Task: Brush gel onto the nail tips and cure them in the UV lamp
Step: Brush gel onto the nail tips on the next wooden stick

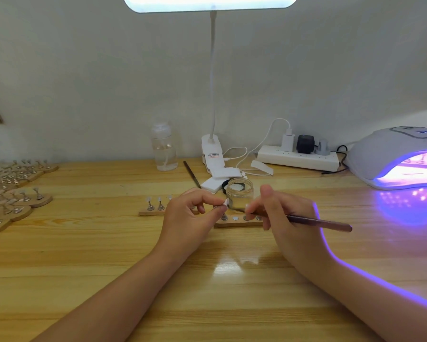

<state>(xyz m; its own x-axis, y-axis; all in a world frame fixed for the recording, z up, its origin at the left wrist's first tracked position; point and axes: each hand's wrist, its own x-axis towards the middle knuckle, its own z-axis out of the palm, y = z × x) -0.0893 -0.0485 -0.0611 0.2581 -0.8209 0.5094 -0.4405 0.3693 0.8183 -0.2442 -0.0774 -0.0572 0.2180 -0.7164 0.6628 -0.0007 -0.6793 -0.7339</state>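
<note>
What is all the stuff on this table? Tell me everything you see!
UV lamp: one, white, glowing purple, far right.
Desk lamp: one, white, lit, clipped at back centre.
Power strip: one, white, back, plugs in it.
Bottle: one, clear, back.
Glass jar: one, clear, open, centre.
Spare brush: one, dark, lying behind jar.
Wooden holders: two at centre, many stacked at left.
Nail tip: one, whitish, pinched in left hand.
Brush: one, dark, in right hand.
Left hand: holds nail tip.
Right hand: holds brush.

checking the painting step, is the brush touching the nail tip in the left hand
Cannot tell. In the head view the brush tip meets the nail tip pinched by the left hand, but blur hides any gap.
</note>
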